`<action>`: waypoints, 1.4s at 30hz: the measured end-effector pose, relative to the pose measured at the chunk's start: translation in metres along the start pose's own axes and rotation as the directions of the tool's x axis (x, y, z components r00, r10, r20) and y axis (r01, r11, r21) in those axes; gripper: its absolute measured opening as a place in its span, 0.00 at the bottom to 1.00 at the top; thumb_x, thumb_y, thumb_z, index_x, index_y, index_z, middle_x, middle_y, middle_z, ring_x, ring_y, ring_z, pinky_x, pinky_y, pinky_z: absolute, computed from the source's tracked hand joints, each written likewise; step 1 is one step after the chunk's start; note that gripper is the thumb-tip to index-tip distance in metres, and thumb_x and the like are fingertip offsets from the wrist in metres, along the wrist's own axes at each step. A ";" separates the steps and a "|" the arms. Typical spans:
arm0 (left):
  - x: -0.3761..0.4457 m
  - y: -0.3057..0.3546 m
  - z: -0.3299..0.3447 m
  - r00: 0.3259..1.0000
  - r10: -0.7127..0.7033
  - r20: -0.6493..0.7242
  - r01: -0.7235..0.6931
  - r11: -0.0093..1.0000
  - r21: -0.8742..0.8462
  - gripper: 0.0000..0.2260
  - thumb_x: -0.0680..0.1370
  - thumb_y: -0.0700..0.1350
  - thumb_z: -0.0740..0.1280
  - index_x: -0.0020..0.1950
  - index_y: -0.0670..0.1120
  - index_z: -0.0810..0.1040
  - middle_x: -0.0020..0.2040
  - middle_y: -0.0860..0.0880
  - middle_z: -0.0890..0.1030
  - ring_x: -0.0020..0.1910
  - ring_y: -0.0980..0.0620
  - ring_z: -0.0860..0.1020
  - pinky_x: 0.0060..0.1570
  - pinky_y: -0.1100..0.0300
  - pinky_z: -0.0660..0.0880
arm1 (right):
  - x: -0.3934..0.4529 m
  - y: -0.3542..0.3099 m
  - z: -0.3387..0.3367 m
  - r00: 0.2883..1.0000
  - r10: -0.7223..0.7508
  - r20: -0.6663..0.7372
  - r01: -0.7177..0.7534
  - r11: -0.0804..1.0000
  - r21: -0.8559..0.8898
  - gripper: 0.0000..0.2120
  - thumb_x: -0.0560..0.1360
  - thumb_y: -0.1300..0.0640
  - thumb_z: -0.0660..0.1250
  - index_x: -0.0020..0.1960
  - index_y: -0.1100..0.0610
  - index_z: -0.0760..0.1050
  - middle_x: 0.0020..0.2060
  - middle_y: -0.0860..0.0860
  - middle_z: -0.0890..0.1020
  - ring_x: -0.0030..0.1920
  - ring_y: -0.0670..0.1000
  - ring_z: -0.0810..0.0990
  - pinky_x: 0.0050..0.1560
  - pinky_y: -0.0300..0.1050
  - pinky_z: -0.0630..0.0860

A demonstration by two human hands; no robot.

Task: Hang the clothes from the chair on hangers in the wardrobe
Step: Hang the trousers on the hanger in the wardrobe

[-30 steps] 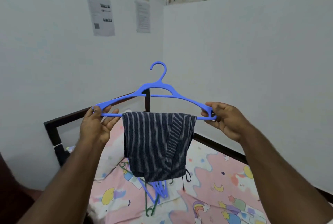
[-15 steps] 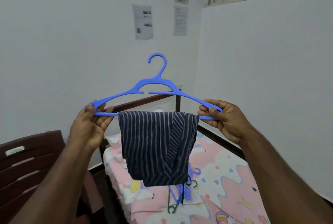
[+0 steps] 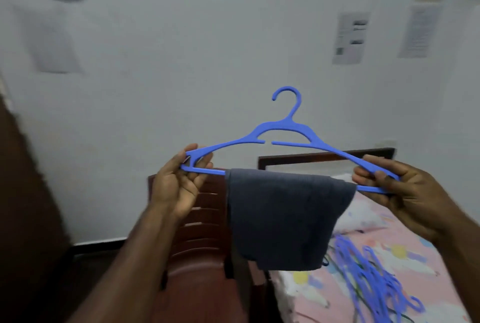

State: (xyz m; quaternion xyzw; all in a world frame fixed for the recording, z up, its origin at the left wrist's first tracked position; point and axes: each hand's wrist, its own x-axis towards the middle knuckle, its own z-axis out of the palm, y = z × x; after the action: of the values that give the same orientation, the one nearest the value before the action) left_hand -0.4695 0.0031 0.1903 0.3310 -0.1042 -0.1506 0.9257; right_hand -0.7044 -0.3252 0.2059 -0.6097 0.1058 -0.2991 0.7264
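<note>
Now blue hanger [image 3: 283, 129] ends pinched by both hands' fingers [image 3: 193, 164], dark trousers [image 3: 283, 219] between

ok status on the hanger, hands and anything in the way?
Left hand and right hand grip the blue hanger ends. Dark garment draped over its bar. Chair below; wardrobe not visible.

no legible text, printed sheets [image 3: 351, 38] on the wall [image 3: 207, 37] too blurred to read

Single head-worn view, looking forward and slightly down, close on raised hanger [image 3: 283, 138], wall behind
</note>
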 end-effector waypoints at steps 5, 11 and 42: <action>-0.020 0.075 -0.061 0.999 0.003 0.037 -0.002 1.000 -0.028 0.16 0.78 0.44 0.62 0.61 0.37 0.79 0.60 0.36 0.82 0.57 0.38 0.83 0.55 0.46 0.81 | 0.007 0.034 0.078 0.996 0.019 0.092 -0.021 1.000 0.023 0.15 0.71 0.62 0.63 0.55 0.56 0.82 0.52 0.59 0.85 0.50 0.57 0.86 0.48 0.47 0.83; -0.050 0.140 -0.129 0.991 0.123 -0.054 -0.121 0.992 0.041 0.16 0.84 0.48 0.58 0.60 0.38 0.78 0.62 0.37 0.81 0.59 0.40 0.82 0.50 0.51 0.83 | 0.009 0.071 0.155 0.965 0.084 0.249 -0.086 0.996 -0.004 0.20 0.82 0.69 0.55 0.53 0.55 0.84 0.53 0.61 0.85 0.52 0.60 0.85 0.44 0.47 0.83; -0.347 0.367 -0.256 0.519 0.681 -0.516 -0.673 0.698 0.245 0.14 0.84 0.46 0.59 0.59 0.37 0.78 0.58 0.38 0.83 0.52 0.43 0.85 0.53 0.52 0.81 | -0.103 0.079 0.513 0.420 0.074 0.904 -0.330 0.941 0.076 0.18 0.71 0.62 0.61 0.56 0.53 0.83 0.56 0.62 0.84 0.53 0.63 0.84 0.42 0.50 0.83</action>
State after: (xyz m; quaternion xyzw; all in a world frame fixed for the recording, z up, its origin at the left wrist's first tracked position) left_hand -0.6406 0.5429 0.2000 0.2998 0.0565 0.3280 0.8941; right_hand -0.4968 0.1607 0.2291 -0.5641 -0.2555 0.1455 0.7716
